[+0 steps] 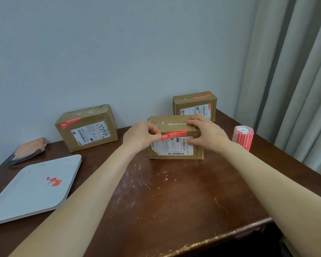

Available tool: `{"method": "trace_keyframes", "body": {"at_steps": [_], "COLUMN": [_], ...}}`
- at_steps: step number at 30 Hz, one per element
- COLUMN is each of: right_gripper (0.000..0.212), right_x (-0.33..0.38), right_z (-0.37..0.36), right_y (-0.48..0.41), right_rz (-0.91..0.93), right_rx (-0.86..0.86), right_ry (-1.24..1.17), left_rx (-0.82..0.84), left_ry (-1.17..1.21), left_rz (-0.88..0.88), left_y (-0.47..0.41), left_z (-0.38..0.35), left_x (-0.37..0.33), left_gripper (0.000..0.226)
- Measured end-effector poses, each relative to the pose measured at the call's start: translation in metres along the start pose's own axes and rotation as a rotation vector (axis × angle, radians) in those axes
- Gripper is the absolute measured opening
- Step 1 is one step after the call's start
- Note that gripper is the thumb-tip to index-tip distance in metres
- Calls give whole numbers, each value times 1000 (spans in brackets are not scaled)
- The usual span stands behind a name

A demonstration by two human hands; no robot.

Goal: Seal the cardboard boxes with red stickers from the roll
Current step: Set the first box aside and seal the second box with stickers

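red sticker (174,135) slants across upper front of middle box (176,148), mid-desk (165,201) toward back edge | left hand (140,135) pinches sticker's left end, thumb and forefinger closed | right hand (208,134) grips box, fingers curled over top, thumb on front | roll (243,138) upright near right edge | tray (26,197) at front-left corner

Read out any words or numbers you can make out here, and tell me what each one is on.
"4452", handwritten, seen turned round, on the left brown cardboard box's white label.
"823G", probably, on the middle brown cardboard box's white label.
Too small to read: print on the red stickers, the red sticker roll and the back brown cardboard box's label.
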State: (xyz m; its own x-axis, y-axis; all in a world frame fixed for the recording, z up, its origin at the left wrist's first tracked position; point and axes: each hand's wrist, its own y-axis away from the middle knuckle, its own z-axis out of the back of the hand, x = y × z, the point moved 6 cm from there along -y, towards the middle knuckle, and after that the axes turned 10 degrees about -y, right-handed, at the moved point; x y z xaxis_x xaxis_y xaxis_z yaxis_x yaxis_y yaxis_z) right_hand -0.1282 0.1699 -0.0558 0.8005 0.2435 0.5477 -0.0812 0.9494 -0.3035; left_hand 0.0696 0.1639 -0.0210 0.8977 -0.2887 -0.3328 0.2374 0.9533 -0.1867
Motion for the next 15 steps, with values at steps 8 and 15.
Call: {"method": "trace_keyframes", "body": {"at_steps": [8,15], "right_gripper": [72,71], "right_x": [0,0], "right_z": [2,3], "right_y": [0,1], "right_rz": [2,10], "right_rx": [1,8], "right_ry": [-3,-7], "left_rx": [22,43], "left_ry": [3,6], "left_rz": [-9,-1], "left_y": [-1,-1], "left_z": [-1,-1], "left_x": [0,0], "left_gripper": [18,19]}}
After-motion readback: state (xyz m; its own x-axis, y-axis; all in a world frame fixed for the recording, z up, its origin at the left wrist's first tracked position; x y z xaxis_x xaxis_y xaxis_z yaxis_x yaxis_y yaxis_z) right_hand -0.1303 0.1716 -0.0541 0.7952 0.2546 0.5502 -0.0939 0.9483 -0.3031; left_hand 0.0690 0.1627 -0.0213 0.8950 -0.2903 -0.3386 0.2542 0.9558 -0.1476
